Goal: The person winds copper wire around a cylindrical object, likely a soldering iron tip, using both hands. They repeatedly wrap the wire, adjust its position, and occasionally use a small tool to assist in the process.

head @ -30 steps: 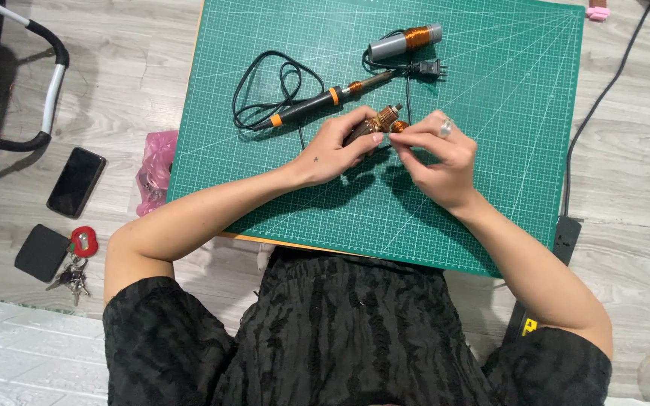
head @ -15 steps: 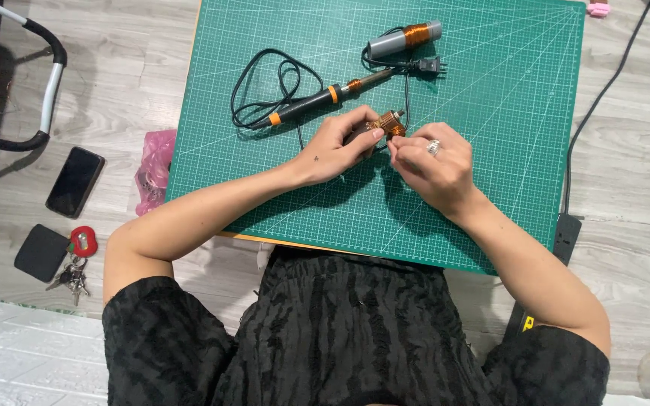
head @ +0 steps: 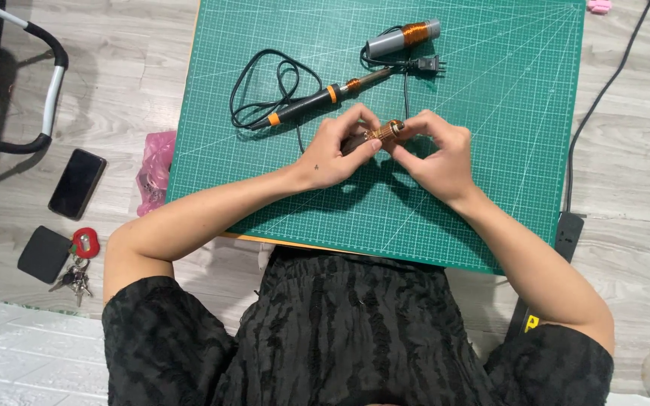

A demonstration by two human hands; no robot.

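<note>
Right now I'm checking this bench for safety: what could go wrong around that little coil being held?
The soldering iron lies just beyond both hands, so a knuckle might brush its tip. Its black cord loops nearby and could snag a wrist. The small copper-wound coil, pinched only by fingertips, could slip onto the green mat.

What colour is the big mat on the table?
Green with pale grid lines, the mat shows in the head view.

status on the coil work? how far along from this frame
Looks done: one grey cylinder wound with copper wire lies set aside at the top of the green cutting mat. In hand: left hand and right hand pinch a second small copper-wound piece together. Left: the black-and-orange soldering iron lies untouched, its plug loose on the mat.
</note>
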